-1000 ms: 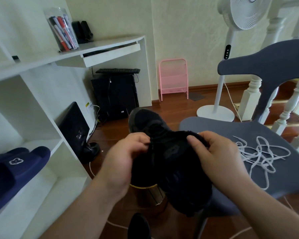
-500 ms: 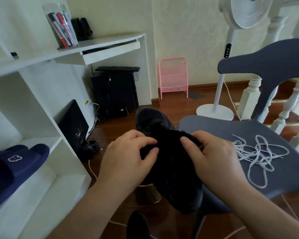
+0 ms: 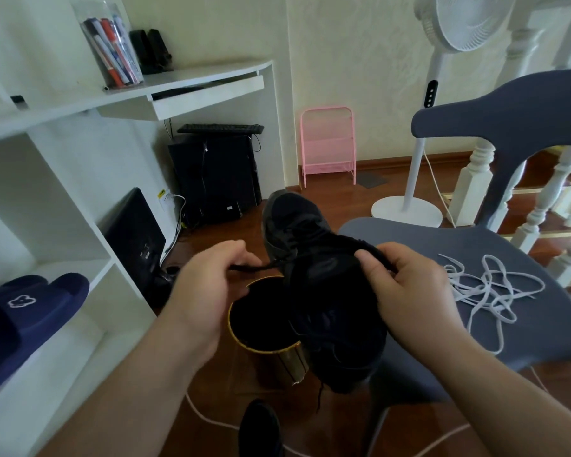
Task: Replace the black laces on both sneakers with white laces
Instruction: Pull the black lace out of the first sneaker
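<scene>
The person holds a black sneaker point(image 3: 330, 291) up in the air with both hands. Its toe points away from them.

The right hand point(image 3: 409, 291) grips the near end of the sneaker. Its fingers are curled tight over the dark edge by the shoe's opening.

The left hand point(image 3: 205, 291) is just to the left of the sneaker. Its thumb and fingers pinch the end of a black lace point(image 3: 261, 267). The lace runs in a short line from those fingers across to the front of the sneaker.

Right under both hands stands a round gold bin point(image 3: 277, 354) with a dark inside. The sneaker hangs partly over its right rim.

To the right of the right hand lies a loose tangle of white laces point(image 3: 488, 291). They rest on the seat of a blue-grey chair point(image 3: 541, 324), near the hand but not touching it.

Below the hands, close to the bottom edge, the dark tip of something peeks in; it may be the other sneaker, but that is hard to tell.

Far to the left of the left hand, a navy slipper point(image 3: 27, 315) sits on a white shelf point(image 3: 80, 324). Past the hands stand a pink rack point(image 3: 327, 143) and a white fan point(image 3: 419, 153).
</scene>
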Available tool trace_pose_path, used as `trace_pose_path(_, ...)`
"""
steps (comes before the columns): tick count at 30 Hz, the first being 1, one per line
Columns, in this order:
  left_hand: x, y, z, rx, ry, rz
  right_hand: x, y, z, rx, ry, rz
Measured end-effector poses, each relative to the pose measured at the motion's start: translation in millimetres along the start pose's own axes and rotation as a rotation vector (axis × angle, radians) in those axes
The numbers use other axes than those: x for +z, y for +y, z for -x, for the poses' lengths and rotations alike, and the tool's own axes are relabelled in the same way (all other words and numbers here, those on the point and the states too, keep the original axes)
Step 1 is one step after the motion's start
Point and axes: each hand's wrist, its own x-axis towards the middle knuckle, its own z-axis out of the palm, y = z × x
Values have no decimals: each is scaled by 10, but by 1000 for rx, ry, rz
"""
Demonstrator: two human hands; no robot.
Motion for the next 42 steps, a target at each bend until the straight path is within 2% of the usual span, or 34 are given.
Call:
trace_pose_path(2,94,-22,74,201,67,-386,35,-25,25,-40,14,48)
trace_pose_path(4,124,-49,123,391,33,-639,50,-50,40,-73,29,75)
trace_pose_path(7,147,-75,141,514,26,-983,56,-99,67,-119,49,75)
trace_pose_path(9,182,-85,155,561,50,-1098,58,-121,90,-147,45,79)
trace_pose_path(12,181,-111,135,635,91,-1097,59,-114,108,-170,28,110)
trace_pose_path(15,164,-157,81,581,30,-888,66,-66,85,-136,28,106)
trace_pose_path(17,170,-175,55,491,-46,-632,66,-22,49,-98,28,107)
trace_pose_path(21,1,-3,-5,107,-349,413,41,68,-12,12,-3,40)
trace_pose_path(22,-60,48,-21,37,-400,567,35,82,-15,28,-1,24)
trace_pose_path(23,-108,85,-36,2,-418,609,29,89,-15,35,6,18)
trace_pose_path(24,-139,91,-54,0,-399,557,25,88,-9,37,13,16)
trace_pose_path(25,-150,78,-62,36,-338,404,24,82,-3,33,18,12)
trace_pose_path(28,-88,-5,0,273,-81,-313,30,35,21,-7,26,29)
trace_pose_path(30,-11,-55,42,426,-29,-680,38,-10,40,-59,30,56)
trace_pose_path(32,79,-71,85,505,-31,-896,50,-51,64,-115,43,75)
trace_pose_path(35,186,-103,134,542,8,-1010,58,-90,95,-190,62,97)
trace_pose_path(37,219,-111,150,573,51,-993,58,-110,107,-207,56,97)
trace_pose_path(40,218,-118,122,608,79,-855,41,-106,99,-183,49,80)
trace_pose_path(42,201,-131,90,552,76,-653,19,-65,67,-139,35,78)
